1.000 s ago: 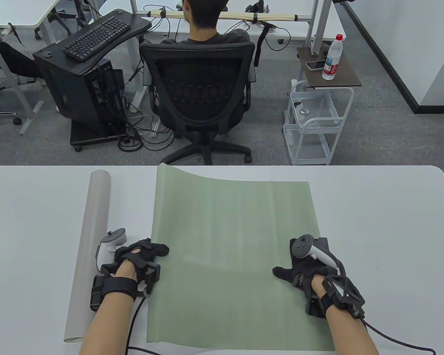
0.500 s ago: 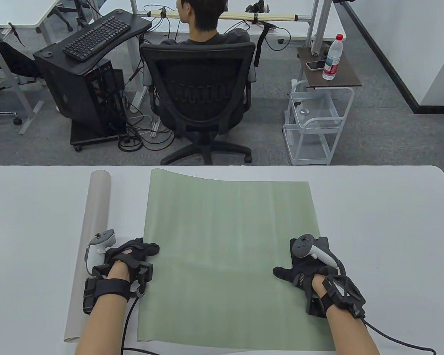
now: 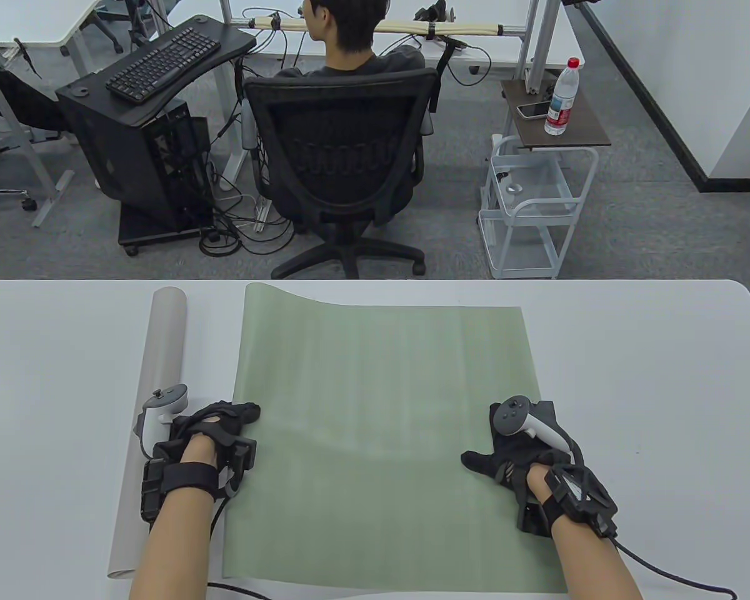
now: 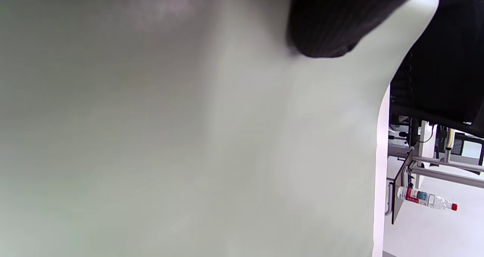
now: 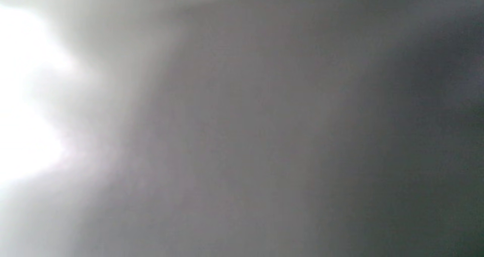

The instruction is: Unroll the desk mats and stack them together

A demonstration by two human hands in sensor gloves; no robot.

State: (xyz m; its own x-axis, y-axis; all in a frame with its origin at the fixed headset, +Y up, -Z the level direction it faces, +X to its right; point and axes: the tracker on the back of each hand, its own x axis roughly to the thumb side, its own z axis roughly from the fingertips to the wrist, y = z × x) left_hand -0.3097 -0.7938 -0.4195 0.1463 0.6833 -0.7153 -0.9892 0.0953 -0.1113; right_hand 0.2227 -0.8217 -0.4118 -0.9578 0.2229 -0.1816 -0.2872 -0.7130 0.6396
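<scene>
An unrolled desk mat (image 3: 381, 437) lay spread across the middle of the desk (image 3: 650, 387), its far left corner curling up at the desk's far edge. A rolled desk mat (image 3: 153, 412) lay just left of it, running from the far edge toward the near edge. The left hand (image 3: 215, 431) rested on the unrolled mat's left edge, between the two mats; the right hand (image 3: 519, 450) rested on its right edge. Behind the desk stood an office chair (image 3: 340, 162) with a seated person (image 3: 350, 37), a computer stand (image 3: 144, 125) to its left, and a wire cart (image 3: 534, 200) to its right.
</scene>
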